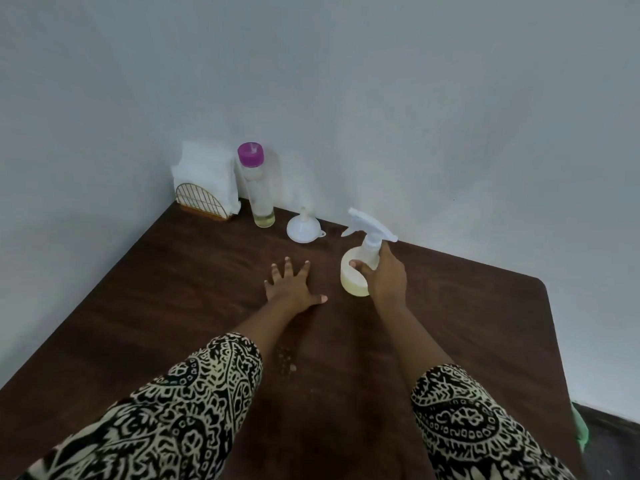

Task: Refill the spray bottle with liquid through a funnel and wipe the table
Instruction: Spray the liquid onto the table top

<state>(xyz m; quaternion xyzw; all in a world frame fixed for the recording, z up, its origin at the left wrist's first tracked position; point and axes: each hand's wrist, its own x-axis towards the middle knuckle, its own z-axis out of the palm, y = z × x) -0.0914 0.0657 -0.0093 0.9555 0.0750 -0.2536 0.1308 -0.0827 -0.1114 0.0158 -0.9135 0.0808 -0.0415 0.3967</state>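
Your right hand (384, 275) wraps the round white plastic spray bottle (358, 268); your left hand (294, 285) lies flat, fingers spread, empty. You're likely at the start: unscrew its trigger head next, then fetch the white plastic funnel (304, 228) beyond your fingertips.

A plain home corner, likely a dining spot: a dark wooden surface (194, 306) pushed against bare pale walls (381, 98), with a wire napkin holder (199, 199) full of white tissues (204, 171) beside a purple-capped bottle (256, 188).

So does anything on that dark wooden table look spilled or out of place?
Yes: small pale droplets or specks lie on the dark wooden table near the left forearm. The white plastic funnel rests upside down, spout up.
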